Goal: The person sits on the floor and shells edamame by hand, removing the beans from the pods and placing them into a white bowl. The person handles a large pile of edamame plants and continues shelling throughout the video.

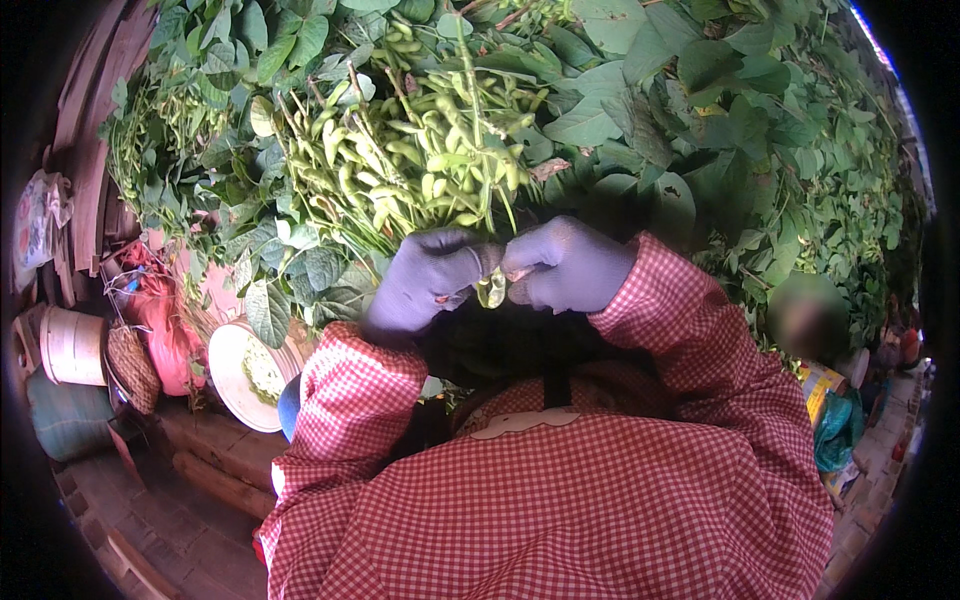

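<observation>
My left hand (431,279), in a grey-purple knit glove, is closed with its thumb and fingertips around a green soybean pod (492,291). Close on the other side of that pod is my right hand (571,264), gloved the same way and with its fingers curled. Whether its fingertips grip the pod or a stem cannot be made out. Just beyond both hands lies a bunch of cut soybean stalks (405,161), thick with plump green pods and mostly stripped of leaves. One upright stalk (472,97) runs down toward the gap between my hands.
Leafy soybean plants (750,127) are heaped beyond and to the right. On the left, a white bucket (225,375) holds loose green pieces. Near it are a red plastic bag (166,330), a woven basket (133,367) and another bucket (73,345). A teal bag (838,424) lies at right.
</observation>
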Demonstrator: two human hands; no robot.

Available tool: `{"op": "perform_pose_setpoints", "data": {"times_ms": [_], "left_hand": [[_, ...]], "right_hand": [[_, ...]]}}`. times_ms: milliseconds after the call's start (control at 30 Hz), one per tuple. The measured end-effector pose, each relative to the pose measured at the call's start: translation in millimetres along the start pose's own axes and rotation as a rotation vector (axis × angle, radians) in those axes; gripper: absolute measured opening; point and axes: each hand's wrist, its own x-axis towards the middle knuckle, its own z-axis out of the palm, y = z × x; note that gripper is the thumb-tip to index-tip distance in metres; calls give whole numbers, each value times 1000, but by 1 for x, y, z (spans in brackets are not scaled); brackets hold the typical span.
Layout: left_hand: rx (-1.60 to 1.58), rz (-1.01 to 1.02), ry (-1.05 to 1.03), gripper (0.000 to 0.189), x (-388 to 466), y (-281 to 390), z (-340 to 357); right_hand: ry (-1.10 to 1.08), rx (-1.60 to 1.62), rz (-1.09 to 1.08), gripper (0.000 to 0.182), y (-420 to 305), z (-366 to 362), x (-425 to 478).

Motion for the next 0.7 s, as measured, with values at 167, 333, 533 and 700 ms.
{"op": "perform_pose_setpoints", "data": {"times_ms": [167,333,533,700], "left_hand": [[44,25,25,20,-1,-2,1],[44,-7,50,22,-3,0,6],[129,-43,36,21,-18,18,-6],[143,100,-55,19,-22,5,-30]], "right_hand": [[0,-48,-109,8,4,2,1],[36,-115,-113,7,6,-1,2],[76,66,49,8,5,0,2],[134,139,111,9,-1,5,2]]}}
